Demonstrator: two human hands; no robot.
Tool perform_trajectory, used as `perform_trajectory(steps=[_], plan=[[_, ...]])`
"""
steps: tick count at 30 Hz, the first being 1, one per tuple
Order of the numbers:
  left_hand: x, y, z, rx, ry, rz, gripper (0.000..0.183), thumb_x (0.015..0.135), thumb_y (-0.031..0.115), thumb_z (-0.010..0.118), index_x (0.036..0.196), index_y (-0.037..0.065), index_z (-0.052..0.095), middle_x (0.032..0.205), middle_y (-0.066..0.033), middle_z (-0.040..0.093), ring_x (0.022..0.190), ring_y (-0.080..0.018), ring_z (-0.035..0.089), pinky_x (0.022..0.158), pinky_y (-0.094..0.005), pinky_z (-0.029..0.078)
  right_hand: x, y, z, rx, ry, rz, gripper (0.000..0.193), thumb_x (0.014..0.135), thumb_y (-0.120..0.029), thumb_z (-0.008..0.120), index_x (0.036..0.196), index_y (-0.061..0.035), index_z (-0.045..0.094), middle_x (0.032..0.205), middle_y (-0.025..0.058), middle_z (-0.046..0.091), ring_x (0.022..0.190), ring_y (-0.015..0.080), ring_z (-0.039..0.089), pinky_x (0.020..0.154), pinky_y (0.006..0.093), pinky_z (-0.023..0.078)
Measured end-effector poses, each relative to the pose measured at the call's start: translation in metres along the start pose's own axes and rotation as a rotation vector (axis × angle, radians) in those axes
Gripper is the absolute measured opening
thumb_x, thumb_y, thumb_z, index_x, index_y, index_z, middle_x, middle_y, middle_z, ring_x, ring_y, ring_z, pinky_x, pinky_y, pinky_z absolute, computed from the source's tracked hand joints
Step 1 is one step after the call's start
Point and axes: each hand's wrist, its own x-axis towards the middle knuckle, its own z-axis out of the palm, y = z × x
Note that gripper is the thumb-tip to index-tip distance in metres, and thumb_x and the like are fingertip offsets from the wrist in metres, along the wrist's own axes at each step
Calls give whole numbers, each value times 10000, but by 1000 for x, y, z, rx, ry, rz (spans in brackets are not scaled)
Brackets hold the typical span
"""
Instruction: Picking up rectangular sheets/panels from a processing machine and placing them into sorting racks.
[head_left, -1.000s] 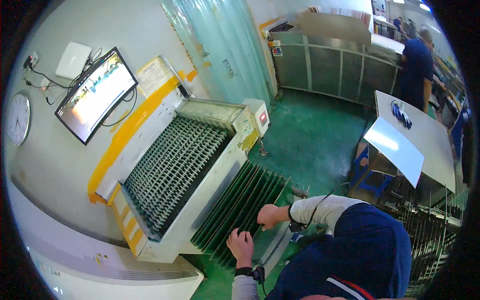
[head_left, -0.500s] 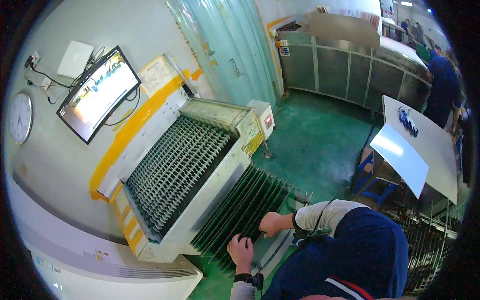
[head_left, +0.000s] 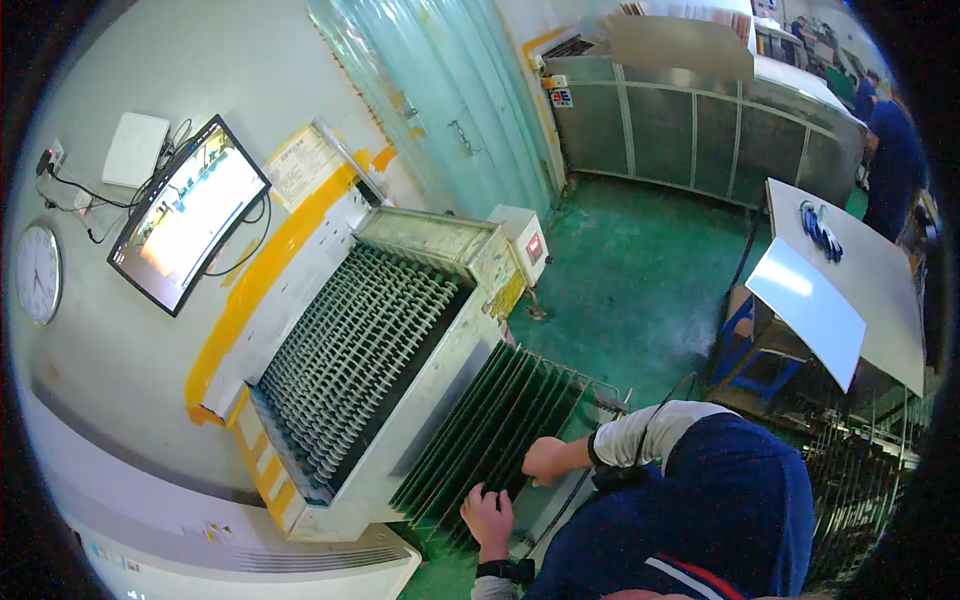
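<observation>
Several thin dark green panels point(head_left: 478, 425) stand on edge, side by side, in a rack in front of me. At the near side of the row, my left hand point(head_left: 488, 518) has its fingers bent over the edge of a panel. My right hand point(head_left: 545, 460) is closed at the edge of the nearest panels, farther right along the row. The fingertips of the right hand are hidden behind its knuckles. Metal rods of the rack point(head_left: 603, 392) show at the right end of the panels.
Beyond the panels stands a machine with a bed of rollers point(head_left: 360, 345) and a control box point(head_left: 520, 243). A screen point(head_left: 188, 213) hangs on the wall. To the right, a table point(head_left: 850, 240) carries gloves point(head_left: 820, 232) and a pale sheet point(head_left: 808, 312). A person point(head_left: 893, 160) stands beyond it.
The view has tilted slightly. Both hands stay at the panel edges, and the fingers of my left hand look a little more spread. The panels remain in the rack.
</observation>
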Motion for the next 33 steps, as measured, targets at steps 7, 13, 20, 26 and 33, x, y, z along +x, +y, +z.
perform_trajectory(steps=[7,13,20,26,33], plan=[[3,2,2,-17,13,12,238,804,295,639,782,60,666,1108,-135,581,1021,-327,540,875,-463,383,2,6,9,-2,54,-4,316,760,-389,656,874,-97,693,846,114,677,852,324,647,720,450,511],[2,1,0,-14,-13,-14,220,792,287,646,789,67,667,1095,-128,593,1016,-324,547,873,-463,393,-3,-2,-7,9,-2,14,340,760,-418,639,868,-100,695,831,113,677,821,323,654,690,454,518],[3,2,-4,-37,-9,-21,218,792,284,658,812,67,660,1130,-136,585,1023,-337,550,869,-459,415,-6,-3,-12,-41,-76,22,388,806,-469,575,870,-105,697,802,112,676,801,317,658,681,452,518],[3,8,-8,-89,4,-62,203,800,274,650,803,71,646,1126,-122,579,1030,-308,540,907,-449,401,-7,-3,-8,-52,-62,46,413,816,-491,563,860,-101,691,823,123,679,813,314,660,712,440,519],[2,12,-13,-75,5,-68,206,793,262,654,801,57,642,1121,-122,578,1022,-302,539,890,-444,407,-6,0,-2,-109,-34,12,375,773,-467,611,831,-108,700,803,115,685,778,296,669,673,426,528]])
